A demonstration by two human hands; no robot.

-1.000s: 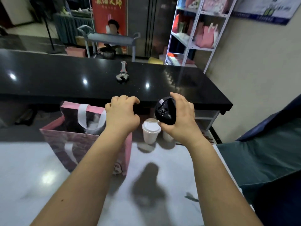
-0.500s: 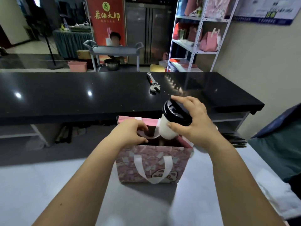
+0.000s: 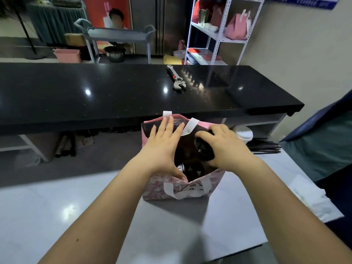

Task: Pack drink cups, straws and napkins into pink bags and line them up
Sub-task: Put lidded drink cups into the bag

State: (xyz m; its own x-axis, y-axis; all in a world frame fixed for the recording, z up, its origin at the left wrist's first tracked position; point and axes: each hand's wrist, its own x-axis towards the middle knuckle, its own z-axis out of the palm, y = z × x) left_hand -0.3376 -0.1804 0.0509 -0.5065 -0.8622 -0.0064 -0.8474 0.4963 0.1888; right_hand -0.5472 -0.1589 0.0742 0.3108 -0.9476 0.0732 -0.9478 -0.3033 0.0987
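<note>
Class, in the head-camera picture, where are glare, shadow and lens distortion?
Head view: lights glare as bright spots on the black counter and white table; a soft shadow lies on the table before the pink bag; the wide lens slants the shelf uprights; the bag's inside, round the cup, is dark.

The desk (image 3: 57, 216) is pale grey and glossy, with light glare on its left part. A pink bag (image 3: 182, 189) stands upright near its far edge, mouth open, a white handle hanging down its front. Just behind the bag to the right stands a cup (image 3: 242, 134) with a white lid. Beside that cup lies a bundle of black straws (image 3: 266, 147). White napkins (image 3: 312, 199) lie at the desk's right edge. Beyond, a black desk (image 3: 95, 92) carries a wrench (image 3: 176, 79).
</note>
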